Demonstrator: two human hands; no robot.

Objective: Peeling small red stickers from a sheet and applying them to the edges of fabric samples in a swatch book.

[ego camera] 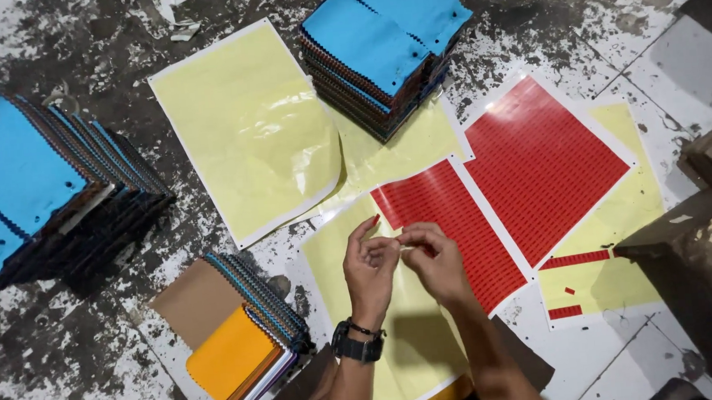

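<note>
Item: red sticker sheet (450, 234), partly peeled, with yellow backing exposed on its near half; it lay on the paint-spattered floor (95, 381) directly beneath both hands. No containers were present; goods were held in stacks only. Full red sticker sheet (539, 168) lay just right of the first, overlapping a mostly stripped yellow sheet (616, 279) that retained a few red strips. Bare yellow backing sheet (249, 132) lay to the upper left, glossy and slightly curled at its lower edge. Fabric swatch stack with blue top (379, 46) stood at the far side, resting on the edge of another yellow sheet. Larger fanned swatch stack (34, 187), blue on top with dark layers showing, lay at far left. Small swatch book with orange and brown covers (237, 335) lay near the left forearm. Dark wooden pieces (695, 229) sat at the right edge. Nothing blocked the view of the hands. Left hand (370, 265), with a black wristwatch (357, 344), and right hand (435, 257) met fingertip to fingertip above the partly peeled sheet; each grip was narrowed to a pinch on something very small, too small to identify.
</note>
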